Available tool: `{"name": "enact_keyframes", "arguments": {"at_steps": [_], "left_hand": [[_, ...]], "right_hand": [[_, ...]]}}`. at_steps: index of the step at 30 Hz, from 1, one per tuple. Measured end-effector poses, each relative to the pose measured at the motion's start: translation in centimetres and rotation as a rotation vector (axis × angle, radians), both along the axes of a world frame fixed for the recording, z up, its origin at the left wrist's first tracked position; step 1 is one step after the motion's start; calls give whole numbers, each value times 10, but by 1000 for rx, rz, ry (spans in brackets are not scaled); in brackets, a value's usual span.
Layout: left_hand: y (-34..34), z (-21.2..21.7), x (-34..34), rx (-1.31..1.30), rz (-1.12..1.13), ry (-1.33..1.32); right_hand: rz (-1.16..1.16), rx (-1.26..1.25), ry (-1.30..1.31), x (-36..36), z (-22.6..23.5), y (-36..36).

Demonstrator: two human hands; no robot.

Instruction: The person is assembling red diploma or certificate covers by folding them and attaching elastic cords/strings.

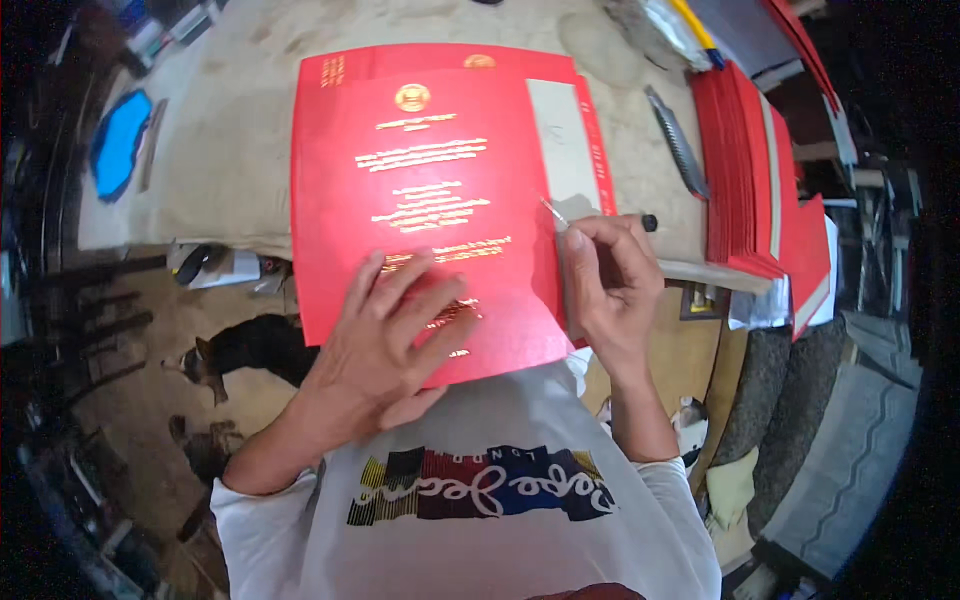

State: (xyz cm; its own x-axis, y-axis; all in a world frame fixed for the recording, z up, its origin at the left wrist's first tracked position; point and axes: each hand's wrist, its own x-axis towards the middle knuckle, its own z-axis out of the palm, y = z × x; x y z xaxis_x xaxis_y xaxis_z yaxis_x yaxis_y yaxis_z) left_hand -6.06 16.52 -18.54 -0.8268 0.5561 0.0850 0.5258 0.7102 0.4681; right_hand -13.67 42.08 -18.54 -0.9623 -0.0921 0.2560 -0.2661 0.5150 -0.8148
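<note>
A red cover [470, 120] with gold lettering and a round gold emblem lies at the table's near edge and sticks out over it toward me. Along its right side runs a pale grey strip [562, 130]. More red cover shows beneath, at the far and right edges. My left hand [400, 335] rests on the near part of the cover, fingers spread over some of the lettering, its thumb by the near edge. Between thumb and fingers, my right hand [615, 275] pinches a slim pen-like tool [555, 213] with a fine metallic tip, above the strip. Its exact kind is unclear.
Right of the cover lie a grey utility knife [678, 145] and a thick stack of red covers [735, 170]. A yellow-and-blue tool [697, 32] lies behind. At the left is a blue piece [120, 145]. Below, a dark animal [255, 352] lies on the floor.
</note>
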Motion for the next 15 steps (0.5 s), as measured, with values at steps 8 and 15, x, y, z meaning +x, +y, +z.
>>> {"name": "enact_keyframes", "arguments": {"at_steps": [8,15], "left_hand": [[1,8,-13,67,-28,-9],[0,4,-17,175,-35,80]], "right_hand": [[-172,-116,-13,-12,-14,42],[-238,-135,-41,-33,-7,56]]}}
